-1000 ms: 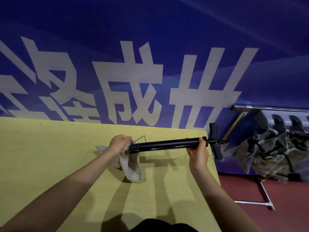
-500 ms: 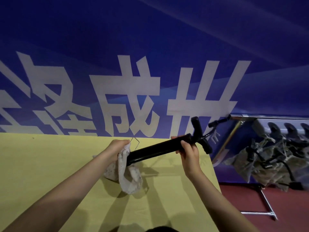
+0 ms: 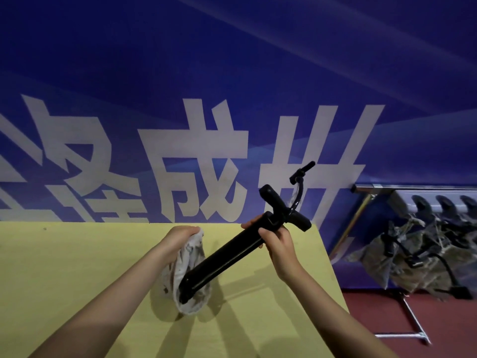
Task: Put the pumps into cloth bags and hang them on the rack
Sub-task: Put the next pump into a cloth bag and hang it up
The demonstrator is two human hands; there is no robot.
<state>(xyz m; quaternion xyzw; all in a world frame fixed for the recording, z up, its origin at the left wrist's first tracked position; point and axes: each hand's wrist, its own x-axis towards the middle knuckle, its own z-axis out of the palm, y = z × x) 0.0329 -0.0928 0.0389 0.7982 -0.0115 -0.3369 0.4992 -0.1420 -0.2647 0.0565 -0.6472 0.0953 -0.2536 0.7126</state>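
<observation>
The black pump (image 3: pixel 227 254) is held tilted above the yellow counter (image 3: pixel 77 267), its foot end already inside the mouth of the pale cloth bag (image 3: pixel 189 288) and its T-handle raised toward the right, with the hose curling above it. The barrel just below the handle is gripped by the right hand (image 3: pixel 277 244), whose fingers (image 3: pixel 267 232) are curled round it. The upper edge of the bag is bunched in the left hand (image 3: pixel 180 240), fingers closed on the cloth. For the step to go well, the bag's mouth should be kept open and pulled up along the barrel while the pump is pressed downward, so the foot does not snag on a fold. To the right, the rack (image 3: pixel 413 188) carries bagged pumps (image 3: pixel 423 259) already hung.
</observation>
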